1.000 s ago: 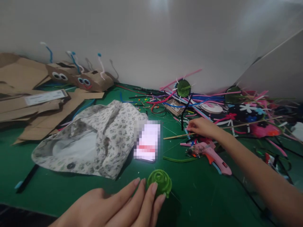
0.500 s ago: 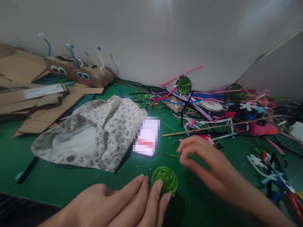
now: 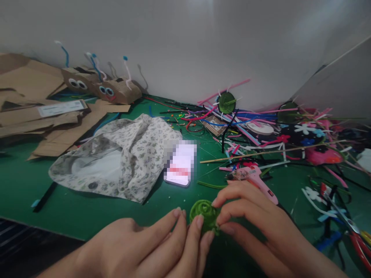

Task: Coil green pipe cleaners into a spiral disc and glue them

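A green fuzzy pipe-cleaner coil [image 3: 204, 213], wound into a round spiral, is above the table's near side. My left hand [image 3: 150, 243] grips it from the left and below, fingers closed against its lower edge. At the coil's right edge, my right hand [image 3: 255, 220] has its thumb and fingertips pinched on the rim. Just beyond my right hand lies a pink hot glue gun [image 3: 255, 177], partly covered by the fingers. A strip of green pipe cleaner [image 3: 211, 185] rests on the table behind the coil.
A lit phone [image 3: 181, 164] lies beside a floral cloth bag [image 3: 153, 154]. Cardboard pieces [image 3: 55, 131] and cardboard figures with googly eyes [image 3: 120, 90] stand at the back left. Coloured pipe cleaners [image 3: 246, 123] clutter the back right. Red-handled scissors [image 3: 358, 239] lie at the right edge.
My right hand has moved left and down onto the coil's right edge, uncovering the glue gun. My left hand still holds the coil. The view has shifted slightly.
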The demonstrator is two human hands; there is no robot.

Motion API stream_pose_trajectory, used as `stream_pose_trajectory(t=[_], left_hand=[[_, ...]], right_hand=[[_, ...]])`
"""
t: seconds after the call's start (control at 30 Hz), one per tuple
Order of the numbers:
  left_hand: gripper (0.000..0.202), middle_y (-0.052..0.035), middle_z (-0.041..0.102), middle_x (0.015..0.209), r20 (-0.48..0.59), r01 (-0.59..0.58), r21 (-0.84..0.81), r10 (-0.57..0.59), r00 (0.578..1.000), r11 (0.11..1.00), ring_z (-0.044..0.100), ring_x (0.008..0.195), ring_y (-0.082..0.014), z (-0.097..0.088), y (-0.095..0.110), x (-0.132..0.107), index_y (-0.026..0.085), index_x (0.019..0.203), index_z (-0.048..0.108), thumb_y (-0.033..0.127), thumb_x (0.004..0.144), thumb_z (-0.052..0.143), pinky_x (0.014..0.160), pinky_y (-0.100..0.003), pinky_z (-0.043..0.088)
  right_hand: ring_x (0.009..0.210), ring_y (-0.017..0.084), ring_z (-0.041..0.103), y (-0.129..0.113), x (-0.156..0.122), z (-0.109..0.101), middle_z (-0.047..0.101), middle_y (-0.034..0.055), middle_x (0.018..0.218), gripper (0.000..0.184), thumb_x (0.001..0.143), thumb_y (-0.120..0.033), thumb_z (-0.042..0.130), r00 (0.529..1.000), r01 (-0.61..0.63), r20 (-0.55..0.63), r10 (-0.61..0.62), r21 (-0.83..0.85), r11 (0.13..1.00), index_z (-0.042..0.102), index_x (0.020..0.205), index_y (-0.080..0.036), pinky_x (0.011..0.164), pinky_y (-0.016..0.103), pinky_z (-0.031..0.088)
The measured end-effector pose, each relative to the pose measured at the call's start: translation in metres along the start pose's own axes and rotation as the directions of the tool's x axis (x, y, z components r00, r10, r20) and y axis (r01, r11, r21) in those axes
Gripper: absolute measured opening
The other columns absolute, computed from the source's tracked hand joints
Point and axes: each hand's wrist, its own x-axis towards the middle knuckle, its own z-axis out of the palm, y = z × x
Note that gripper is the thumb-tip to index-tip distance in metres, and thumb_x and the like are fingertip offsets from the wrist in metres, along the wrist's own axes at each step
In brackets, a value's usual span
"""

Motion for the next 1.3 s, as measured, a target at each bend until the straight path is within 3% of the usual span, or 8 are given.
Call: stream_pose_trajectory(t=[0.1, 0.13, 0.17, 0.23, 0.4, 0.7, 0.97, 1.3], left_hand=[[0.014, 0.0063, 0.077, 0.09, 0.025, -0.019, 0.021, 0.019, 1.0, 1.0, 0.071, 0.08, -0.0117, 0.005, -0.005, -0.005, 0.021, 0.097, 0.07, 0.02, 0.084, 0.066, 0.07, -0.019, 0.058], [0.012, 0.0058, 0.076, 0.084, -0.117, -0.119, 0.03, 0.122, 0.986, 0.992, 0.071, 0.074, -0.0104, 0.008, -0.006, -0.008, 0.02, 0.096, 0.071, 0.022, 0.088, 0.061, 0.065, -0.016, 0.057], [0.014, 0.0049, 0.076, 0.082, -0.163, -0.081, 0.051, 0.088, 0.983, 0.995, 0.071, 0.075, -0.0111, 0.012, -0.007, -0.011, 0.02, 0.096, 0.071, 0.022, 0.089, 0.059, 0.066, -0.017, 0.057], [0.019, 0.0047, 0.076, 0.093, -0.147, -0.156, 0.09, 0.168, 0.975, 0.984, 0.071, 0.08, -0.0117, 0.02, -0.005, -0.018, 0.023, 0.102, 0.071, 0.02, 0.089, 0.057, 0.069, -0.018, 0.058], [0.025, 0.003, 0.075, 0.093, -0.227, 0.066, 0.097, -0.043, 0.973, 0.993, 0.072, 0.083, -0.0145, 0.031, 0.008, -0.029, 0.024, 0.109, 0.069, 0.019, 0.085, 0.062, 0.085, -0.026, 0.059], [0.023, 0.0031, 0.075, 0.091, -0.233, 0.117, 0.081, -0.096, 0.968, 0.99, 0.072, 0.081, -0.0146, 0.031, 0.016, -0.026, 0.025, 0.107, 0.069, 0.019, 0.085, 0.062, 0.088, -0.027, 0.058], [0.021, 0.0031, 0.074, 0.102, -0.118, -0.2, -0.063, 0.191, 0.974, 0.978, 0.071, 0.085, -0.0121, 0.009, -0.006, -0.001, 0.026, 0.102, 0.07, 0.018, 0.09, 0.054, 0.084, -0.023, 0.058], [0.021, 0.0024, 0.075, 0.096, -0.149, -0.176, -0.164, 0.152, 0.977, 0.971, 0.071, 0.08, -0.0116, 0.005, -0.006, 0.0, 0.027, 0.103, 0.07, 0.024, 0.093, 0.052, 0.081, -0.02, 0.058]], right_hand=[[0.088, 0.014, 0.061, 0.0, -0.001, 0.0, 0.066, 0.0025, 0.094, 0.008, 0.091, -0.022, 0.053, 0.999, 0.038, -0.015, -0.039, -0.037, 0.999, 0.061, 0.09, -0.024, 0.084, 0.026, 0.049], [0.088, 0.014, 0.061, 0.0, 0.0, 0.0, 0.067, 0.0025, 0.094, 0.009, 0.091, -0.022, 0.053, 0.998, 0.05, -0.023, -0.051, -0.051, 0.997, 0.061, 0.09, -0.024, 0.085, 0.027, 0.049], [0.088, 0.014, 0.062, 0.0, 0.0, -0.001, 0.067, 0.0025, 0.093, 0.01, 0.091, -0.022, 0.053, 0.998, 0.06, -0.029, -0.062, -0.066, 0.996, 0.062, 0.09, -0.024, 0.086, 0.027, 0.049], [0.088, 0.015, 0.062, -0.001, 0.0, -0.003, 0.067, 0.0026, 0.094, 0.011, 0.091, -0.022, 0.053, 0.997, 0.068, -0.034, -0.071, -0.094, 0.993, 0.063, 0.091, -0.025, 0.087, 0.028, 0.049], [0.091, 0.016, 0.064, -0.003, -0.002, -0.009, 0.069, 0.0028, 0.096, 0.014, 0.09, -0.02, 0.052, 0.995, 0.086, -0.032, -0.092, -0.142, 0.986, 0.064, 0.094, -0.027, 0.087, 0.03, 0.051], [0.088, 0.015, 0.068, -0.011, -0.009, -0.005, 0.074, -0.0005, 0.092, 0.019, 0.083, -0.02, 0.061, 0.984, 0.101, -0.118, -0.13, -0.224, 0.969, 0.061, 0.102, -0.025, 0.101, 0.033, 0.047], [0.082, 0.008, 0.069, -0.021, -0.01, 0.001, 0.074, -0.0057, 0.087, 0.023, 0.077, -0.007, 0.064, 0.969, 0.082, -0.204, -0.137, -0.256, 0.963, 0.062, 0.094, -0.023, 0.108, 0.022, 0.038], [0.084, 0.008, 0.069, -0.027, -0.014, -0.002, 0.073, -0.0052, 0.089, 0.032, 0.072, -0.002, 0.064, 0.972, 0.085, -0.207, -0.115, -0.149, 0.985, 0.057, 0.095, -0.024, 0.105, 0.023, 0.044]])
